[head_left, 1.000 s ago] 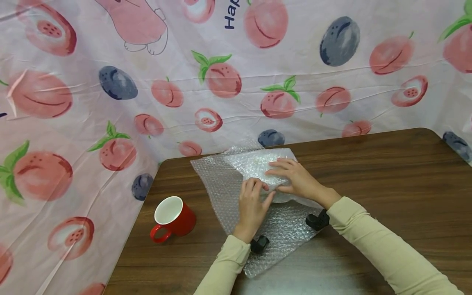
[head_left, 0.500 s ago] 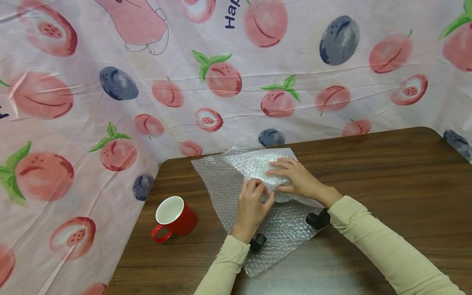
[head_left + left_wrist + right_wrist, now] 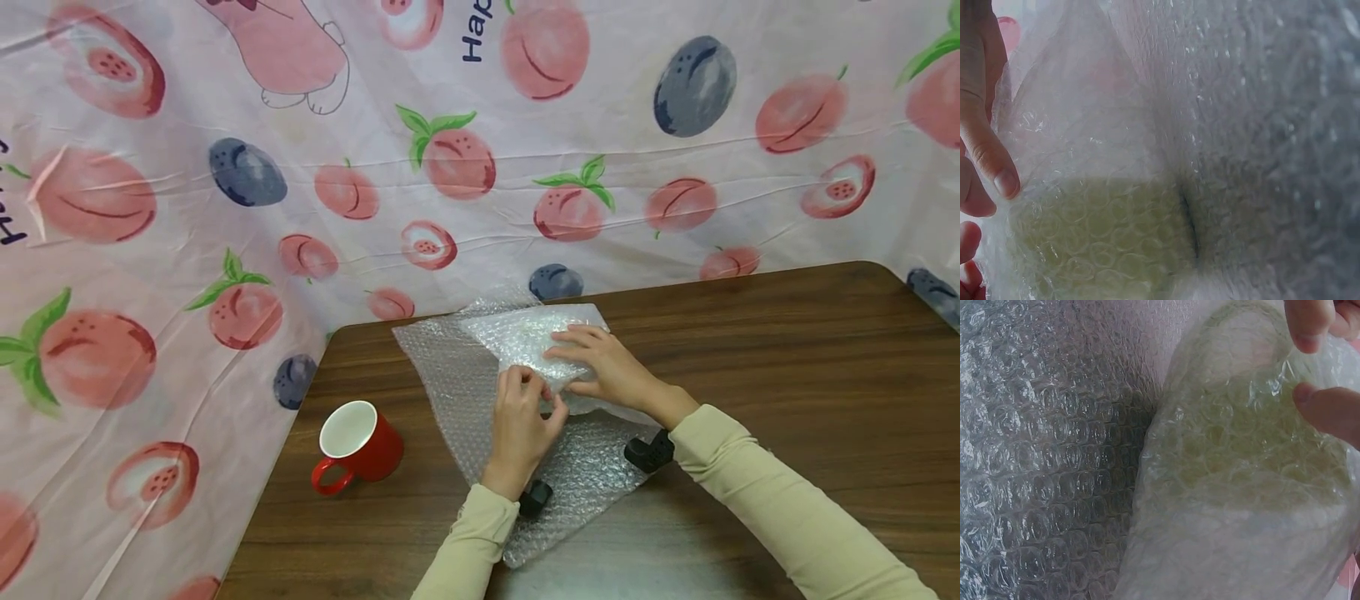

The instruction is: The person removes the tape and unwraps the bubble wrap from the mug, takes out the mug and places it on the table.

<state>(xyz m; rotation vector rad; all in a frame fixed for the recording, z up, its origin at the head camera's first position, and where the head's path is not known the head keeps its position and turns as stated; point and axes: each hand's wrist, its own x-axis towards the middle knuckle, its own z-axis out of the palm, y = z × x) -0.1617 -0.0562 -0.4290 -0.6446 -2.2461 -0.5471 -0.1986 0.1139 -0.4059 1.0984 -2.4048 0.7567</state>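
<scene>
A sheet of bubble wrap (image 3: 457, 387) lies on the table, its upper part folded over a bundle (image 3: 517, 333). Through the layers in the left wrist view shows a blurred yellow-green thing (image 3: 1104, 231); its kind cannot be told. My left hand (image 3: 517, 425) pinches the wrap at the bundle's near edge, fingers curled toward the thumb (image 3: 994, 165). On the bundle's right side rests my right hand (image 3: 607, 362), fingers spread and the thumb close to the left fingertips. The bubbles partly hide what is inside.
To the left stands a red mug (image 3: 367, 442) with a white inside, handle toward the near left. The wooden table (image 3: 787, 358) extends to the right. A fruit-print cloth (image 3: 360, 100) hangs behind and at the left. Black wrist cameras (image 3: 648, 452) sit under both wrists.
My left finger and thumb have drawn closer together at the wrap's edge. The right hand stays on the bundle. The whole view has shifted slightly.
</scene>
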